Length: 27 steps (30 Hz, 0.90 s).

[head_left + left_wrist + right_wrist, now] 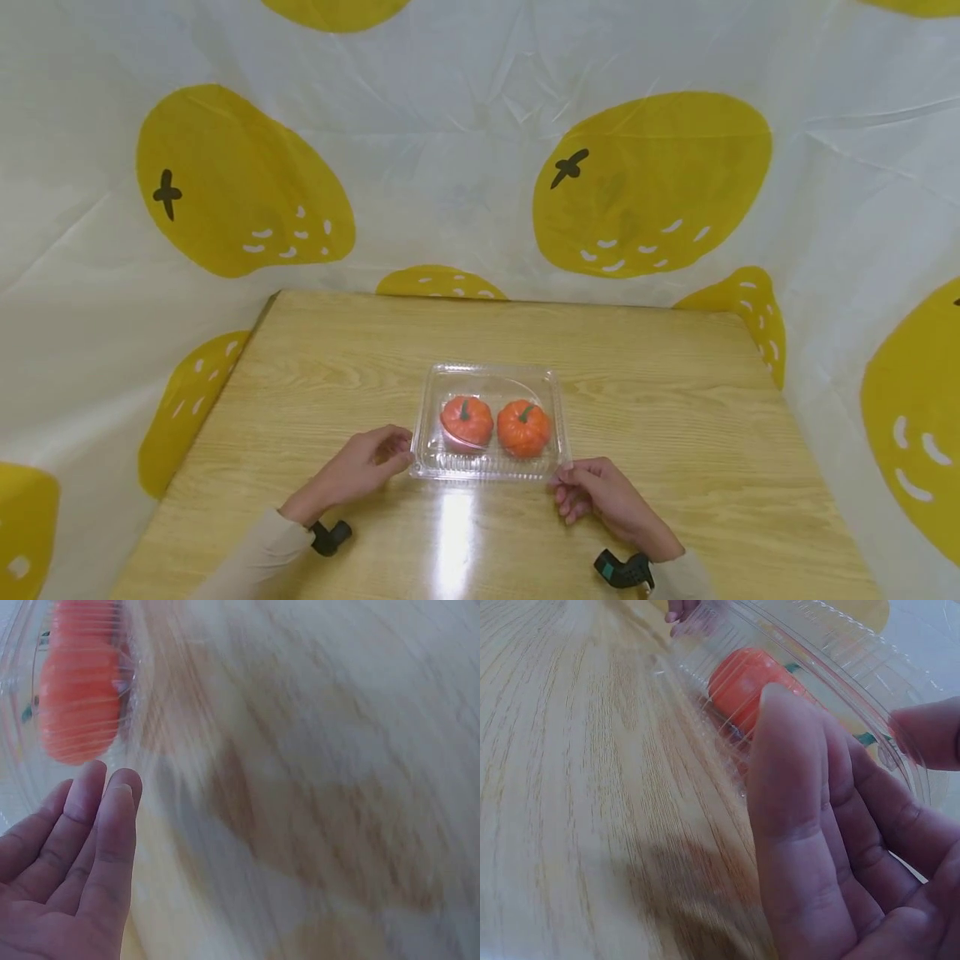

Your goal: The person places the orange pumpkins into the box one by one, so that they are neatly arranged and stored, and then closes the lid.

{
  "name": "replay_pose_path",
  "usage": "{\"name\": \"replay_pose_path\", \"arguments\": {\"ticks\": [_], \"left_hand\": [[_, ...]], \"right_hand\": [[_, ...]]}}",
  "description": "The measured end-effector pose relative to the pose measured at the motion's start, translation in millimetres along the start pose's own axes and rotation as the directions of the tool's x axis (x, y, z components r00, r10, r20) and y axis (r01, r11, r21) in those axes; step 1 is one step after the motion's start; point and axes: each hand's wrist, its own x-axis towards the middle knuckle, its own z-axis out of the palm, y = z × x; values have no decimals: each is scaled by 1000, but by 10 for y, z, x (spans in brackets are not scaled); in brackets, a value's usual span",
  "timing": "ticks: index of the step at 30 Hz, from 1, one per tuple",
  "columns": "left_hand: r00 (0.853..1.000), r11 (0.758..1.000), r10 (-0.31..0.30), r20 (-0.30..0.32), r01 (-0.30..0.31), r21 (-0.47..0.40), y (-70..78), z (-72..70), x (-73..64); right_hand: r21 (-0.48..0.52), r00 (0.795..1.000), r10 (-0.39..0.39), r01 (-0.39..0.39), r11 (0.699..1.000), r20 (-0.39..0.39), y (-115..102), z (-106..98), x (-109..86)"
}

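A clear plastic clamshell container (491, 477) stands on the table, its see-through lid over two small orange pumpkins. The left pumpkin (467, 422) and the right pumpkin (523, 429) sit side by side, each with a green stem. At the container's front left corner is my left hand (363, 463), fingertips right at the rim; in the left wrist view its fingers (116, 825) look nearly straight. My right hand (600, 496) pinches the front right corner. In the right wrist view the thumb (934, 735) lies on the rim, with the other fingers along the container's side.
Under everything is a light wooden table (337, 358). A white curtain (450, 167) printed with big yellow fruit hangs along its back and sides. Black devices are strapped to both wrists, including the left wrist camera (330, 538).
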Motion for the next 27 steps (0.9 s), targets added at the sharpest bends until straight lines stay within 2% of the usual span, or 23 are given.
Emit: {"name": "replay_pose_path", "arguments": {"ticks": [7, 12, 15, 19, 20, 22, 24, 27], "left_hand": [[999, 998, -46, 26, 47, -50, -29, 94, 15], [996, 986, -65, 58, 73, -149, -30, 140, 27], [993, 959, -61, 106, 87, -269, -37, 178, 35], [988, 903, -64, 141, 117, -413, -39, 237, 38], [988, 890, -69, 142, 125, -439, -38, 249, 36], [988, 882, -81, 131, 132, -453, -38, 271, 28], [988, 881, -88, 124, 136, -454, -40, 288, 19], [990, 899, -85, 114, 125, -420, -42, 301, 12]], "right_hand": [[14, 1000, -4, 4, 1000, 9, 7, -5, 14], [15, 1000, -4, 4, 1000, 6, 15, -17, 14], [22, 1000, 8, -8, 1000, 1, 16, -15, 16], [44, 1000, 2, -2, 999, -1, 22, 2, 18], [50, 1000, -4, 4, 999, 0, 26, 6, 18], [64, 1000, -17, 16, 998, 3, 36, 10, 20], [73, 1000, -25, 24, 997, 7, 44, 11, 21], [71, 1000, -22, 22, 997, -12, 45, 9, 20]]}}
